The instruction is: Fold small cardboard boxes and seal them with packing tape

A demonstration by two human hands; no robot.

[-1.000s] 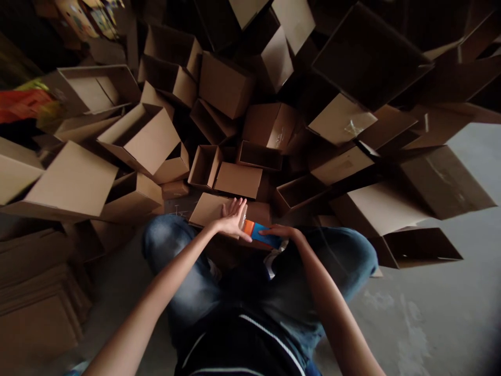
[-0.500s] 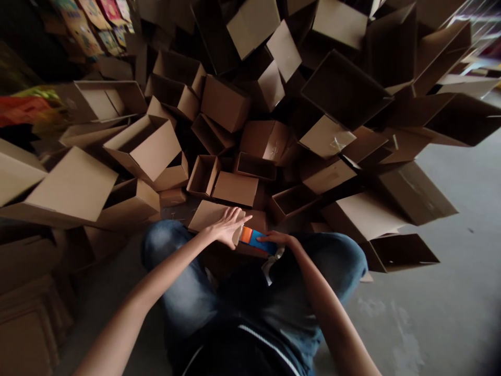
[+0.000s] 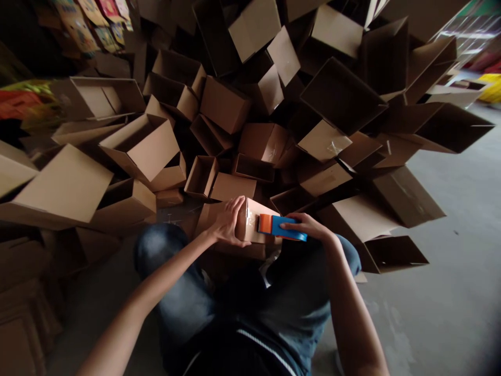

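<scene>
Carton (image 3: 256, 214) sits at the person's lap, between the knees, its taped end face turned toward the right. Left hand (image 3: 225, 225) on the carton's left part: thumb and fingers wide apart, fingers (image 3: 238, 203) at the far edge, thumb by the near edge, hand spanning it and keeping hold. Right hand (image 3: 311, 226) just right of the carton: fingers closed around the blue part of a tape dispenser (image 3: 285, 227), thumb lying on top; can't see how the fingers wrap underneath. Dispenser's orange end is up against the carton's end face; exact contact of the blade can't be told. Clear shiny tape (image 3: 249, 215) on the carton near the left fingers. Jeans (image 3: 183, 292) on both sides of the carton, knees bent out. Just beyond the carton: brown box (image 3: 234, 186) with a flat side up, and a small open box (image 3: 201, 176) beside it, to its left. Big heap of brown boxes farther beyond, many open and tilted. Right of the carton, past the right knee, an open box (image 3: 397, 255) lies on grey floor (image 3: 422, 297). Well left of the carton, nearer the person, stacked cardboard (image 3: 19, 334), dim.
</scene>
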